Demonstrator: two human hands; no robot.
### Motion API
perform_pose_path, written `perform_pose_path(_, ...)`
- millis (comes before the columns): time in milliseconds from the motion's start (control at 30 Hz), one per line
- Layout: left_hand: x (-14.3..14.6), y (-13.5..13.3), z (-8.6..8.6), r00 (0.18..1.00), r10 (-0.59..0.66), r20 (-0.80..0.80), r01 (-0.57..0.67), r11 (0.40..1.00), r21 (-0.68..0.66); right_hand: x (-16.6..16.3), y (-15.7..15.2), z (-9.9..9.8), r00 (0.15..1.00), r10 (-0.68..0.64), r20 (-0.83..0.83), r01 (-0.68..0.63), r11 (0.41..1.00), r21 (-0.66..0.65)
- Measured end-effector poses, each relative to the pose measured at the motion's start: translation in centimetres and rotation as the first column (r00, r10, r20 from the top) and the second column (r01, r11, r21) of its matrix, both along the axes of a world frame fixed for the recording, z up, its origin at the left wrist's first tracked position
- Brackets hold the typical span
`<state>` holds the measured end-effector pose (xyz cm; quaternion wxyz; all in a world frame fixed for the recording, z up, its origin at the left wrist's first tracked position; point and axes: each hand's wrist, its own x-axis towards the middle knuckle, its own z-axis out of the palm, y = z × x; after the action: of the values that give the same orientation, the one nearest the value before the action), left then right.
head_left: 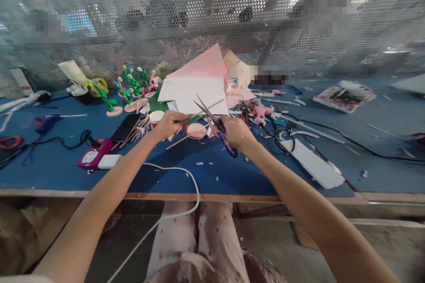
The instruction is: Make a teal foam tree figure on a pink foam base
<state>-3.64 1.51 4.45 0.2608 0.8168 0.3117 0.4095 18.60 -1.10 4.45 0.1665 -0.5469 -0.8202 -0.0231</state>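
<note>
Scissors (226,145) with dark blue handles are gripped in my right hand (236,131), their blades apart and pointing up and to the left. My left hand (172,124) is closed in a pinch on a thin, pale stick (215,105) that reaches up to the right, across the scissor blades. Whether the blades touch the stick I cannot tell. Under and between the hands lies a round pink disc (196,131) on the table. Beside my left hand stands a small red and white cup (156,118).
White sheets (195,93) and pink sheets (202,63) are heaped behind the hands. Green craft plants (133,84) on pink bases stand left, near a phone (126,127) and a purple power socket (95,154). A pink glue gun (262,114) lies right. A white cable (195,185) hangs over the edge.
</note>
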Motion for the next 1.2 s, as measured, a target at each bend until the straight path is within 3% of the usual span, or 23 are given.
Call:
perform_pose_path(200,0.2,-0.3,-0.1,0.998,0.001,0.062,0.000,1.000,-0.015,-0.4,0.1,-0.1,0.995,-0.094,0.023,0.092,0.992,0.092)
perform_pose_path(433,0.4,-0.4,-0.6,0.997,-0.006,0.071,0.006,1.000,0.003,0.0,0.3,-0.5,0.996,-0.084,0.011,0.081,0.985,0.149)
perform_pose_path(833,0.8,-0.7,-0.5,0.999,-0.017,-0.036,0.022,0.990,0.142,-0.1,0.0,-0.5,1.000,-0.029,0.004,0.028,0.983,0.183)
perform_pose_path(1000,0.9,-0.7,-0.5,0.999,-0.023,-0.023,0.026,0.987,0.160,-0.2,0.0,-0.4,1.000,-0.005,-0.016,0.007,0.988,0.155)
perform_pose_path(1200,0.6,-0.7,-0.1,0.998,0.031,0.062,-0.042,0.984,0.171,-0.2,-0.1,0.3,0.997,-0.077,0.006,0.076,0.989,0.124)
